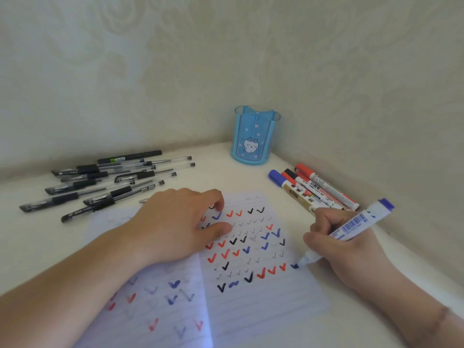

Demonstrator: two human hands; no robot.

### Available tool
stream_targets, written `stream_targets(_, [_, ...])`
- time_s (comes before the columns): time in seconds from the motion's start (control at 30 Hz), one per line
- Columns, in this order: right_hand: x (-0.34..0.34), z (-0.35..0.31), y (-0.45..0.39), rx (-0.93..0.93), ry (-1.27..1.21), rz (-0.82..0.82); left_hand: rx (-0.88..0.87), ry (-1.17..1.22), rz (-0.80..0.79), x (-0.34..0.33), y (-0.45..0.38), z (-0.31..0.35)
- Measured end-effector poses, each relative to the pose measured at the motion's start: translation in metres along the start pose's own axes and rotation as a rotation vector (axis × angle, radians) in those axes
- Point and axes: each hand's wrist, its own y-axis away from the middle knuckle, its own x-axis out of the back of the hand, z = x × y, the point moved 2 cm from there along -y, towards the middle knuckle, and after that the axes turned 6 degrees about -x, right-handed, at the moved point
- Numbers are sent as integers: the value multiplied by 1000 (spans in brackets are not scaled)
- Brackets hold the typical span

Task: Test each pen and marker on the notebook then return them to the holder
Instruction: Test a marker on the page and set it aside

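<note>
Right hand grips white blue-capped marker, tip on open lined paper notebook at fresh blue tick; left hand presses page flat, fingers spread. We judge risks: wet ink smearing under right palm, stroke overrunning page edge just beside tip. Beyond right knuckles, red, blue, black markers; beyond left hand, black gel pens. Translucent blue plastic holder stands between, nothing blocking it.

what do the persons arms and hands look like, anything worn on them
Both forearms are bare, with no sleeves in view. The left hand shows no ring, watch or glove. The right hand is also bare; a faint dark mark crosses its wrist near the frame edge, too blurred to identify.
</note>
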Motion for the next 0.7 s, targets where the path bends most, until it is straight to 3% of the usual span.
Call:
stream_targets(0.13, [0,-2,0,12,-35,66,-28,-3,13,0,2,1])
stream_targets(0.23, [4,-6,-2,44,-247,95,-96,255,106,3,3,4])
stream_targets(0.33, [6,-6,-3,99,-459,-44,-182,532,129,9,4,12])
stream_targets(0.5, [1,-10,1,179,-431,-355,-198,649,108,13,2,18])
stream_targets(0.7, [1,-6,2,156,-389,-337,-168,726,113,11,3,21])
